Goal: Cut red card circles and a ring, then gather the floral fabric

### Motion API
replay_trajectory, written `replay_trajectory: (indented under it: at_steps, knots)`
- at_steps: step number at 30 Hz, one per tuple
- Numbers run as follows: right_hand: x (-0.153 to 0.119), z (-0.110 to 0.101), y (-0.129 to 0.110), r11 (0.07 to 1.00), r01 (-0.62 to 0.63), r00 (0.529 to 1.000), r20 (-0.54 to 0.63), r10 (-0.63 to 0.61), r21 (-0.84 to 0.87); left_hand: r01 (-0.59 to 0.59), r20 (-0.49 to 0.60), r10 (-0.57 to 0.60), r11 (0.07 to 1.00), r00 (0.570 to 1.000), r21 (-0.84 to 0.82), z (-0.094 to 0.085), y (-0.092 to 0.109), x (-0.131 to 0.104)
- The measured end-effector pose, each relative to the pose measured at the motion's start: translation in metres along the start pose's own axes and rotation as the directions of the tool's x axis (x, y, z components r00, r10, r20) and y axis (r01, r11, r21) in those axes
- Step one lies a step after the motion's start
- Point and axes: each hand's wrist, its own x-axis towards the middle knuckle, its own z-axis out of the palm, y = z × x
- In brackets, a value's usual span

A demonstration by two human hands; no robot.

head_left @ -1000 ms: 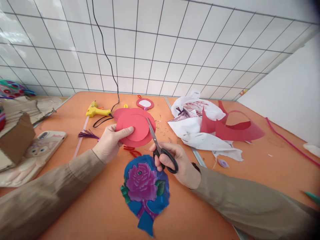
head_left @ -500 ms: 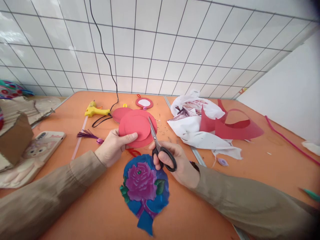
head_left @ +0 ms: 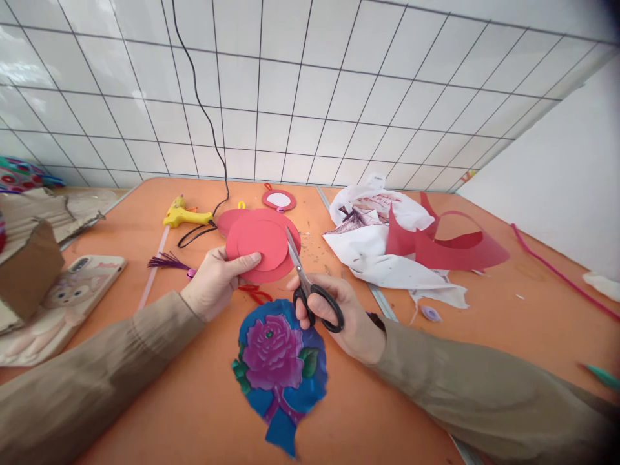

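Note:
My left hand [head_left: 216,278] pinches red card discs [head_left: 261,244], a smaller round laid over a larger one, with the thumb on top. In my right hand [head_left: 346,316] is a pair of black-handled scissors [head_left: 304,284], fingers through the loops. The blades point up and away, close to the right edge of the discs; whether they touch the card I cannot tell. Below the hands lies a blue fabric piece with a purple rose [head_left: 274,355]. A red cord [head_left: 254,294] shows just behind it, partly hidden.
A yellow glue gun [head_left: 186,213], a purple tassel [head_left: 169,260] and a phone [head_left: 72,290] lie left. At the back sits a red-rimmed white oval [head_left: 279,199]. White fabric [head_left: 378,252] and red card offcuts [head_left: 455,248] lie right, before the tiled wall [head_left: 281,84].
My left hand has shifted slightly left with the red discs, leaving the smaller round's edge a little farther from the blades. My right hand and the scissors have barely moved.

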Motion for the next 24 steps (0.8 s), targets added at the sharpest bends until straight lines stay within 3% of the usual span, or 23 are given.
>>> replay_trajectory:
  at_steps: [24]
  knots:
    - [0.0004, -0.0009, 0.0004, 0.998, -0.007, 1.000, -0.027, 0.006, -0.062, -0.048, -0.005, 0.048, 0.999, 0.999, -0.004, -0.0029, 0.0020, 0.0045]
